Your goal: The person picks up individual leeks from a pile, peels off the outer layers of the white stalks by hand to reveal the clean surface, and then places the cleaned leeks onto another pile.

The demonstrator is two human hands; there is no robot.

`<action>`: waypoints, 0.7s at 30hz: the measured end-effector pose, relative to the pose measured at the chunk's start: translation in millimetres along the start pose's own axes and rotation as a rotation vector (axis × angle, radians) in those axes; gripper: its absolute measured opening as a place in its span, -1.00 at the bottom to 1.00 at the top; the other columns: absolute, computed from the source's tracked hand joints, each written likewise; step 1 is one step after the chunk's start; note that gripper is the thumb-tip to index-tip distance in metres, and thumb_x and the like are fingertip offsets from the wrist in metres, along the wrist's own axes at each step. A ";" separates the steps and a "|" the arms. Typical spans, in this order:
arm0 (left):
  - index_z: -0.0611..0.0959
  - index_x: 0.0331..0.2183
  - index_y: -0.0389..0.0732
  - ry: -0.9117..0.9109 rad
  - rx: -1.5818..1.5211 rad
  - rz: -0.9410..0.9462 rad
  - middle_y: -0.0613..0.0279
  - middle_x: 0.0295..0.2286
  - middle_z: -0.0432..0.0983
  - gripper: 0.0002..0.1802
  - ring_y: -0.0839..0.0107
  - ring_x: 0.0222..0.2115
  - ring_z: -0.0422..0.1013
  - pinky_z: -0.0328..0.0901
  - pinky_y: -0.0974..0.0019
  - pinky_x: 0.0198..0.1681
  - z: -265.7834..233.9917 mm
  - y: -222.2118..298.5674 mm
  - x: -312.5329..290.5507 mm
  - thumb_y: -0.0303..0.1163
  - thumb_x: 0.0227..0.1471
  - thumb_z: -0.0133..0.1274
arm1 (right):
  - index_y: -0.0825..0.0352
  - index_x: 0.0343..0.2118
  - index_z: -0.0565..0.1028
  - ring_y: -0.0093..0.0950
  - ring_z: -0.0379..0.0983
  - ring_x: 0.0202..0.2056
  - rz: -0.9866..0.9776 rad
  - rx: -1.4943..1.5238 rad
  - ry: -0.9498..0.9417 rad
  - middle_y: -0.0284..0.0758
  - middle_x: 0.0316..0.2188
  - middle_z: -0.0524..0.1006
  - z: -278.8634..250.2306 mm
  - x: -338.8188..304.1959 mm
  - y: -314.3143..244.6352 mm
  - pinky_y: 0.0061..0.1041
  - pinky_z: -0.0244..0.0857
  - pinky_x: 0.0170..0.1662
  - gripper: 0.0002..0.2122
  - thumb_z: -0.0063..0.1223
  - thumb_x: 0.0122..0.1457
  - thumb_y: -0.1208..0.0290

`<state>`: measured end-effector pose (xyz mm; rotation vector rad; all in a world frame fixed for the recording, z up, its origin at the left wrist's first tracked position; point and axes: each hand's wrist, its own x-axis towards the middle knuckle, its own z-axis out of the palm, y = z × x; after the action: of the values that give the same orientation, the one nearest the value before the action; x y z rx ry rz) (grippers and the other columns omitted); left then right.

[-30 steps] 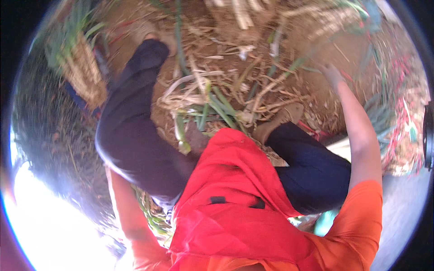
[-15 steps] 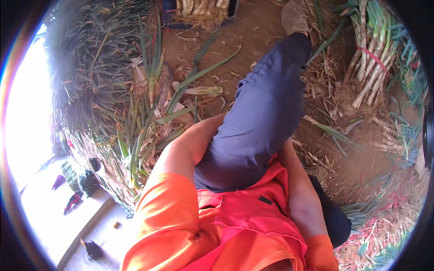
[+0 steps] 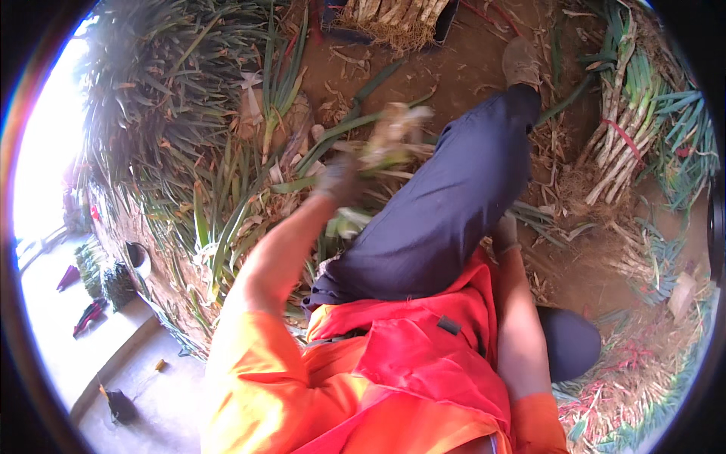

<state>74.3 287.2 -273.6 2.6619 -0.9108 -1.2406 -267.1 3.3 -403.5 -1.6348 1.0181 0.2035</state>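
Observation:
My left hand [image 3: 338, 180], which looks grey and perhaps gloved, is left of my raised leg, above the litter of leaves. Motion smears its fingers. Just beyond it is a blurred clump of pale and green leaf scraps [image 3: 395, 136]; I cannot tell whether the hand touches it. On the other side of the leg, my right hand [image 3: 505, 231] is low and close to the dark trouser, near loose green leaves [image 3: 537, 217] on the soil. The leg covers part of it, so its fingers do not show clearly.
A tall heap of green-leaved stalks [image 3: 174, 98] rises at left. Tied scallion-like bundles [image 3: 624, 144] lie at far right, roots toward me. Pale rooted stalks fill a dark crate [image 3: 446, 26] at the top. Red-tied bundles [image 3: 628, 363] lie at lower right.
My left hand has come out from behind the leg, moving left and forward, and the blurred scraps have appeared beyond it. The right hand now shows partly beside the leg. The view has shifted slightly.

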 end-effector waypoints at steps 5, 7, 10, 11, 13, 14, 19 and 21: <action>0.50 -0.08 -0.03 0.569 0.234 -0.635 0.08 -0.38 0.55 -0.51 0.15 -0.33 0.51 0.40 0.09 -0.28 -83.5 -220.5 -175.4 -0.14 -0.07 0.18 | 0.39 -0.23 0.52 -0.45 0.44 -0.24 -0.100 -0.094 0.037 -0.33 -0.30 0.54 -40.5 29.6 47.5 -0.45 0.38 -0.25 -0.80 0.02 0.11 0.43; 0.43 0.03 0.01 0.662 0.465 -1.064 0.12 -0.22 0.51 -0.33 0.13 -0.22 0.48 0.40 0.14 -0.19 -122.1 -206.2 -230.9 0.00 -0.12 0.18 | 0.37 -0.20 0.51 -0.45 0.45 -0.21 0.023 0.216 0.029 -0.30 -0.25 0.54 -41.0 20.2 9.6 -0.45 0.38 -0.25 -0.79 0.01 0.11 0.44; 0.24 0.16 0.03 0.626 0.520 -1.438 -0.01 -0.07 0.40 -0.14 0.07 -0.02 0.33 0.33 0.06 -0.09 -131.5 -217.3 -272.7 -0.01 -0.15 0.20 | 0.35 -0.14 0.50 -0.42 0.47 -0.14 -0.101 0.186 0.040 -0.23 -0.18 0.55 -15.7 -7.9 -43.8 -0.42 0.39 -0.22 -0.75 0.01 0.11 0.44; 0.30 0.11 0.02 0.703 0.528 -1.459 0.03 -0.08 0.41 -0.23 0.11 -0.04 0.35 0.32 0.08 -0.08 -126.8 -221.6 -272.3 -0.04 -0.13 0.20 | 0.33 -0.13 0.50 -0.40 0.47 -0.13 -0.133 0.193 0.047 -0.21 -0.16 0.54 -9.6 -7.3 -32.0 -0.40 0.39 -0.21 -0.74 0.01 0.11 0.43; 0.42 0.01 0.00 1.099 0.543 -0.965 0.12 -0.11 0.44 -0.39 0.18 -0.08 0.37 0.31 0.10 -0.06 -106.3 -207.9 -228.7 -0.12 -0.09 0.21 | 0.31 -0.11 0.51 -0.37 0.47 -0.10 -0.204 0.208 0.075 -0.17 -0.13 0.54 -0.3 0.9 4.9 -0.35 0.39 -0.19 -0.73 0.02 0.11 0.41; 0.48 -0.04 0.00 1.187 0.530 -0.563 0.16 -0.12 0.45 -0.48 0.22 -0.11 0.38 0.31 0.12 -0.05 -97.0 -190.4 -197.8 -0.16 -0.08 0.21 | 0.30 -0.11 0.51 -0.36 0.47 -0.08 -0.243 0.213 0.089 -0.15 -0.11 0.54 0.6 5.9 17.8 -0.33 0.39 -0.18 -0.72 0.02 0.11 0.39; 0.26 0.21 0.02 0.710 0.314 -0.134 0.03 0.10 0.24 -0.22 0.00 0.15 0.10 0.03 -0.15 0.16 -50.4 -79.1 -78.1 0.00 0.01 0.11 | 0.30 -0.06 0.48 -0.16 0.42 -0.04 -0.444 -0.449 0.050 -0.09 -0.10 0.52 -18.5 -29.7 -35.8 -0.22 0.32 -0.06 -0.68 0.00 0.11 0.37; 0.25 0.20 0.00 0.616 0.255 -0.281 0.02 0.13 0.17 -0.18 -0.02 0.15 0.09 -0.02 -0.25 0.14 -18.7 -84.4 -56.5 0.03 -0.04 0.12 | 0.31 -0.05 0.47 -0.09 0.40 -0.03 -0.511 -0.679 0.009 -0.07 -0.10 0.52 -19.1 -43.5 -65.1 -0.19 0.30 -0.03 -0.67 0.00 0.11 0.36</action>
<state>100.5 383.7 -247.7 3.1513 -0.6402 -0.2725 -255.1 7.6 -324.0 -2.4554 0.5187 0.2071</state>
